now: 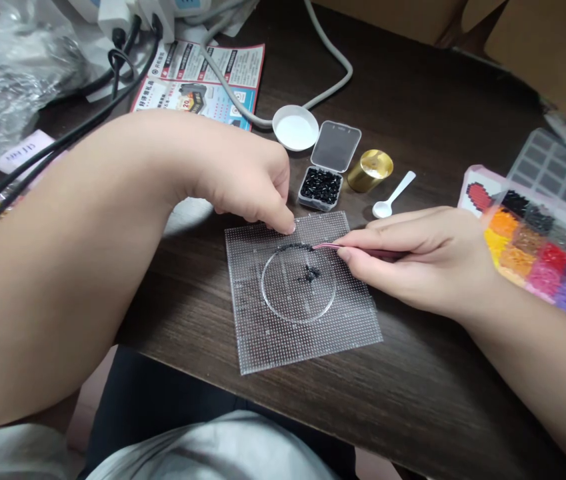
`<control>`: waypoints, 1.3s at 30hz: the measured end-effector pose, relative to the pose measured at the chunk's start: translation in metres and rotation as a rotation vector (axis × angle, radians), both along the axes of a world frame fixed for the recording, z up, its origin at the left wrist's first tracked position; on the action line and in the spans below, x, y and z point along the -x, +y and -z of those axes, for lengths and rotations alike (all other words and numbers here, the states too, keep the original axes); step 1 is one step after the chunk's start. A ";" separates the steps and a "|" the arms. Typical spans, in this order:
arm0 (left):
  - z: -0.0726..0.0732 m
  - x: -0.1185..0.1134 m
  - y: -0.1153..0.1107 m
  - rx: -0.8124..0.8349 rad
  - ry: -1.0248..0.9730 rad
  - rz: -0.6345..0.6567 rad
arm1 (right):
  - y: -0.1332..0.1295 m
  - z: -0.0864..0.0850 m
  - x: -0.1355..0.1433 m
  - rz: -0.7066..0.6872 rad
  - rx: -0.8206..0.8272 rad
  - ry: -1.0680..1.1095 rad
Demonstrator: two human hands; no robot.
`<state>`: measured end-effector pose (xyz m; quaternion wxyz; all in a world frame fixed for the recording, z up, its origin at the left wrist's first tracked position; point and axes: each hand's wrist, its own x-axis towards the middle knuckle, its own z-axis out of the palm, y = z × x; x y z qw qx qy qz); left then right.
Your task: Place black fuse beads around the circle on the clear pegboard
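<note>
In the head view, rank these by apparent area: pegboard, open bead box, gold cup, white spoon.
1. Pegboard
2. Open bead box, lid included
3. Gold cup
4. White spoon

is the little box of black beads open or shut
Open: the box's clear lid is swung back, leaving the black beads uncovered.

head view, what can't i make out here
In the head view:
Pink tweezers: rear part hidden by the right hand; whether the tips hold anything, too small to tell.
Left hand: most fingers hidden behind the hand itself.
Black beads on the clear pegboard: too small to count.
Coloured bead tray: cut off by the right edge.
Leaflet: partly covered by the left arm; fine print too small.
</note>
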<state>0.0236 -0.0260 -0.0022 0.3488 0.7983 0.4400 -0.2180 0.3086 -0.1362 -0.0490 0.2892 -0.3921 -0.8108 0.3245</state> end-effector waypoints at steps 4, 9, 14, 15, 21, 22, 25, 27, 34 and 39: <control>0.001 0.002 0.001 -0.005 0.008 0.017 | 0.000 0.001 -0.001 0.000 -0.008 0.008; 0.004 0.002 0.003 -0.004 0.044 -0.017 | -0.001 0.002 -0.001 0.022 -0.003 0.033; 0.004 -0.001 0.002 -0.022 0.035 -0.014 | 0.002 0.000 -0.002 0.032 0.033 0.032; 0.003 -0.003 0.002 -0.026 0.046 -0.013 | 0.002 0.000 -0.002 0.024 0.030 0.034; -0.003 -0.006 -0.004 -0.032 0.065 -0.044 | 0.002 0.000 -0.002 0.017 0.025 0.020; -0.004 -0.006 -0.004 -0.024 0.063 -0.049 | 0.002 0.000 -0.001 0.016 0.026 0.017; -0.005 -0.006 -0.005 -0.001 0.059 -0.053 | 0.001 0.000 -0.001 0.015 0.026 0.021; -0.004 -0.005 -0.005 0.000 0.039 -0.049 | 0.001 0.000 0.000 0.015 0.020 0.029; -0.001 0.000 -0.002 -0.009 0.000 0.002 | 0.002 0.000 0.000 0.020 0.024 0.013; -0.003 -0.004 -0.002 -0.028 0.032 -0.012 | 0.002 0.001 -0.002 0.019 0.010 0.007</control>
